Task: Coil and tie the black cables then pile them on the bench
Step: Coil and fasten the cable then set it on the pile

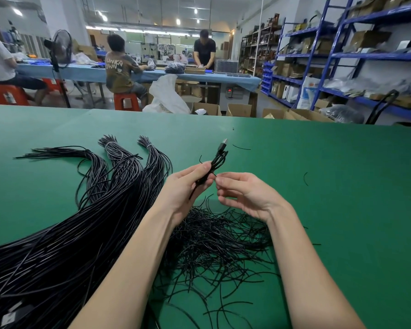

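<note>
My left hand (188, 186) grips a coiled black cable (217, 160) upright above the green bench (318, 186); its USB plug (224, 141) sticks up at the top. My right hand (244, 193) is beside the coil, fingertips pinching a thin black tie wire (213, 174) at the coil's middle. Long bundles of black cables (93, 210) fan out on the left. A loose heap of short black tie wires (214, 243) lies under and between my forearms.
A few stray tie wires (305, 178) lie on the bench to the right. Beyond the far edge are cardboard boxes (239, 109), blue shelving (342, 55), a fan, and several people working at a blue table (81, 72).
</note>
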### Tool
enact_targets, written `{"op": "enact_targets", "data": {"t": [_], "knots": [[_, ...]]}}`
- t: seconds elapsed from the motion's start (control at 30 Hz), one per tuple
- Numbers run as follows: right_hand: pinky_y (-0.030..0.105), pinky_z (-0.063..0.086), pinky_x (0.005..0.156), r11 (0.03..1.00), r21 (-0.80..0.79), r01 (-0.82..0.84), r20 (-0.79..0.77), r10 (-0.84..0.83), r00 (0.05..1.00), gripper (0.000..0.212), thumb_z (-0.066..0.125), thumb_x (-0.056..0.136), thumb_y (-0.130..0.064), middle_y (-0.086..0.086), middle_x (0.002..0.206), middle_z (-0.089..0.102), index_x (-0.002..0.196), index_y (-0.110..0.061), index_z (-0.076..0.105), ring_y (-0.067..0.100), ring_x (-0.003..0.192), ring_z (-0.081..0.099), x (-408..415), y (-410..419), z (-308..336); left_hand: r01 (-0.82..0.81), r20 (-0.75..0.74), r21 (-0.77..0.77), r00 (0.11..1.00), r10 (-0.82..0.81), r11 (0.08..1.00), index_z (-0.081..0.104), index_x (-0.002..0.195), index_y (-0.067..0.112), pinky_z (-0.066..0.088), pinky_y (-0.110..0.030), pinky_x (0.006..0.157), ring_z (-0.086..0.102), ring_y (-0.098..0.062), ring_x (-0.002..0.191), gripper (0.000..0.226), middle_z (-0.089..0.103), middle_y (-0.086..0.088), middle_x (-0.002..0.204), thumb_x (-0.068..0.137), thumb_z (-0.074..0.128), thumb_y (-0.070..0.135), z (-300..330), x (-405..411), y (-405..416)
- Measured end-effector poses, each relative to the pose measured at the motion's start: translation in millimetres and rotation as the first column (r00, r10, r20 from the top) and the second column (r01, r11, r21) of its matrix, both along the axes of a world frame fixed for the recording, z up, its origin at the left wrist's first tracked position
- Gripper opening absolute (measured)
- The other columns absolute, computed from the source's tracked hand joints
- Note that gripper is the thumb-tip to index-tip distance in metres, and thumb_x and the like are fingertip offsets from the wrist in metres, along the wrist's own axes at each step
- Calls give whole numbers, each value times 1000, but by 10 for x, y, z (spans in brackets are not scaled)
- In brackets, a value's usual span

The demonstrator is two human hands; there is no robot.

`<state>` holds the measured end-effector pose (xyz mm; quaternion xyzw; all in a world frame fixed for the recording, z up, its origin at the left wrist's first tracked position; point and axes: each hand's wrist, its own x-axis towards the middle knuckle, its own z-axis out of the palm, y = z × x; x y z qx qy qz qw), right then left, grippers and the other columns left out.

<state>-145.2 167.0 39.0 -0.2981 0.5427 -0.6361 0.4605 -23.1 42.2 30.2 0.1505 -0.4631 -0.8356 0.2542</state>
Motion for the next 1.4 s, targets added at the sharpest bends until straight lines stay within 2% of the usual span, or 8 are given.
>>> {"op": "enact_targets", "data": {"t": [0.17, 0.43, 0.57, 0.93, 1.03, 1.17, 1.3, 1.4], "knots": [[19, 58, 57, 987, -131, 94, 277, -55, 959, 12, 77, 79, -20, 3, 89, 72, 88, -13, 71, 10, 69, 69, 102, -120, 14, -56, -55, 29, 997, 57, 998, 82, 85, 10, 56, -16, 73, 71, -8, 74, 17, 77, -7, 88, 72, 78, 21, 17, -14, 40], [19, 58, 62, 963, -180, 200, 231, -156, 960, 4, 73, 92, -13, 4, 84, 76, 94, -10, 73, 9, 69, 71, 143, -211, 53, -220, -142, -36, 967, 212, 975, 78, 95, 1, 56, -19, 77, 74, -15, 81, 28, 77, -16, 93, 75, 79, 22, 19, -36, 81], [14, 56, 54, 962, -151, 228, 429, -143, 892, 10, 73, 87, -9, 6, 75, 71, 77, -6, 75, 8, 63, 67, 182, -267, 66, -259, -173, -127, 956, 236, 958, 82, 86, 10, 56, -20, 80, 74, -17, 85, 24, 77, -16, 93, 74, 79, 31, 18, -66, 136], [12, 48, 40, 985, -165, -57, 558, 141, 818, 8, 77, 74, -1, 12, 77, 68, 82, 2, 76, 9, 60, 66, 27, -85, -42, 59, -110, -460, 986, -123, 886, 81, 96, 10, 53, -19, 84, 70, -13, 85, 23, 75, -4, 92, 83, 74, 27, 64, 140, -49], [10, 50, 45, 978, -122, -170, 398, 205, 894, 9, 71, 78, 0, 10, 80, 70, 79, -4, 79, 8, 61, 66, 0, -70, -103, 202, 18, -622, 970, -244, 756, 82, 81, 16, 51, -17, 83, 68, -10, 84, 8, 72, 3, 82, 85, 77, 21, 123, 286, -158], [12, 42, 47, 971, 135, -198, -210, 223, 952, 26, 69, 93, -4, -6, 71, 70, 73, -18, 80, -1, 56, 58, -87, 6, -33, 373, 344, -776, 926, -155, 508, 82, 77, 24, 50, -24, 82, 68, -11, 84, 10, 76, 2, 87, 74, 86, 32, 246, 359, -189], [12, 38, 52, 976, 210, 61, -686, 102, 720, 8, 84, 83, -21, -12, 70, 72, 75, -23, 81, -3, 58, 53, -134, 60, 162, 353, 417, -878, 896, 154, 323, 81, 72, 37, 45, -20, 62, 59, -3, 62, 9, 74, 13, 70, 71, 90, 37, 269, 232, -80], [8, 41, 56, 973, 65, 222, -881, -49, 470, 11, 85, 80, -26, -17, 66, 73, 71, -29, 80, -4, 58, 60, -71, -23, 207, 156, 269, -930, 906, 327, 332, 83, 73, 28, 39, -9, 52, 54, 3, 48, 9, 69, 15, 57, 71, 91, 29, 229, 152, -5]]}}
